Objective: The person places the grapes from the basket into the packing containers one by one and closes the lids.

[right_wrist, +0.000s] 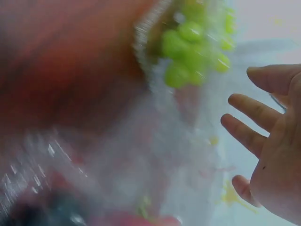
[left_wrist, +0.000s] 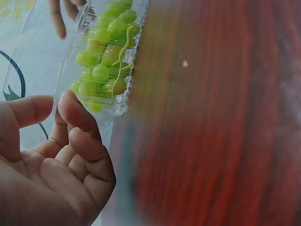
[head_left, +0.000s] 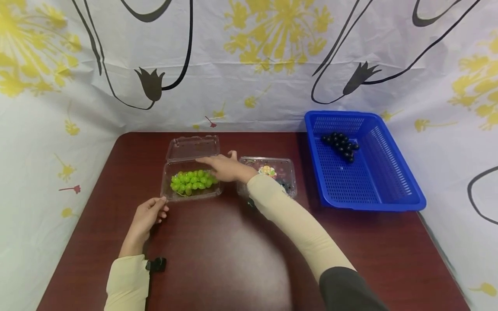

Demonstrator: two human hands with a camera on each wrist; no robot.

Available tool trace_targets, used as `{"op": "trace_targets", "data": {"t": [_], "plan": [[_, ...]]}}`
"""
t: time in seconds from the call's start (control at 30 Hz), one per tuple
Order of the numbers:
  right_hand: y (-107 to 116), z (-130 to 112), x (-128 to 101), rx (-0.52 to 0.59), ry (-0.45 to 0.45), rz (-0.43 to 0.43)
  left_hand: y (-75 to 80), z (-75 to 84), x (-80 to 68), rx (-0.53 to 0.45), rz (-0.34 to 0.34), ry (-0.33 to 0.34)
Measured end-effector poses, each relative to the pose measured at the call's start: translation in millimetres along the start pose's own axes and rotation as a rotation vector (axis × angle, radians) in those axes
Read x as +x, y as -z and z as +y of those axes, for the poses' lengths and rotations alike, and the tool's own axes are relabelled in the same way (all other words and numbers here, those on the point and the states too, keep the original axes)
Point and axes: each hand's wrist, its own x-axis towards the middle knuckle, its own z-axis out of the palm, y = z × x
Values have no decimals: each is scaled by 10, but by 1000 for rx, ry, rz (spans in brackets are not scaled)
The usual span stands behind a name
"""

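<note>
Dark red-brown wooden table (head_left: pixel 233 259), patterned white-and-yellow cloth backdrop (head_left: pixel 249 65) behind and at the sides.

Blue perforated plastic basket (head_left: pixel 389 181) at the right of the table, with a small bunch of dark grapes (head_left: pixel 340 146) in its far corner. Rigid enough to lift by the rim.

Clear thin-walled plastic clamshell box (head_left: pixel 171 190) left of centre, hinged lid (head_left: pixel 192 147) folded open toward the back. Inside: bunch of green grapes (head_left: pixel 192 181), on the stem, also clear in the left wrist view (left_wrist: pixel 101 61). Second clear plastic box (head_left: pixel 289 172) sits just right of it, closed as far as I can tell, something dark and a coloured label inside.

Handling judgement: box is light, flexy, slick, and will buckle if squeezed mid-wall. Better held at a corner or the rim. Grapes are soft, bruise easily and detach from the stem; lift by the stem or cradle from below, don't pinch single berries.

Right hand (head_left: pixel 223 166) reaches across the open box's far rim, fingers extended and slightly spread, holding nothing; right wrist view shows the same splayed fingers (right_wrist: pixel 249 134), rest blurred.

Left hand (head_left: pixel 149 214) rests at the near-left corner of the box, fingers loosely curled, empty. Fingertips (left_wrist: pixel 77 115) just beside the box wall; contact not certain.
</note>
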Motion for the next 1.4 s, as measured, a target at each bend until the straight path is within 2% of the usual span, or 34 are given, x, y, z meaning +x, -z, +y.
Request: {"op": "trace_targets", "data": {"t": [0.13,0.33,0.57,0.73,0.9,1.13,1.4], "plan": [[256,108,-164,18,15,56,0,34,-3,9,-10,4],[645,352,-486,59,-55,148,40,85,-4,38,9,-2],[1019,905,-952,103,-120,277,27,69,-4,27,-8,24],[1189,1365,-1342,182,-241,382,9,42,-8,18,-15,31],[1231,1832,-1701,247,-374,471,-3,19,-8,12,-23,40],[1201,2281,-2136,364,-500,571,-21,18,-21,-11,-26,43],[912,2780,-2456,381,-686,635,-17,13,-35,-9,-25,49]]}}
